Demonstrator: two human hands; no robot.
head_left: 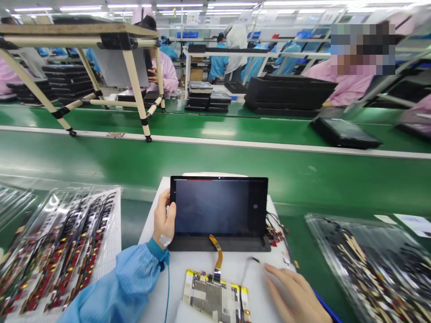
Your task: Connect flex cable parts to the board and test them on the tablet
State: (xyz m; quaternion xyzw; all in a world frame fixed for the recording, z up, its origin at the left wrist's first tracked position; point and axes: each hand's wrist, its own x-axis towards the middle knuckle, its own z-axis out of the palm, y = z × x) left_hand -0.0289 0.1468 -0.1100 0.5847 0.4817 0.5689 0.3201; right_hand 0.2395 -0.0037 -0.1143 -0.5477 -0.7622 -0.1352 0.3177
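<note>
The left hand point(164, 219) holds the screen point(217, 208) at its nine o'clock edge, thumb in front. At six o'clock from the screen lies the board point(208, 294), its ribbon point(219, 259) rising toward the screen. Between four and five o'clock is the right hand point(292, 289), blurred, its fingers loosely extended and holding nothing visible, near the wire tip point(255, 259)

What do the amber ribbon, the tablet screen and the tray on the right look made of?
Amber ribbon: probably thin plastic film, glossy, bending in a smooth curve.
Tablet screen: glass or clear plastic, I can't tell which; smooth, dark face with a soft grey glow.
Right-hand tray: likely thin, shiny clear plastic; its see-through edge catches highlights.
</note>
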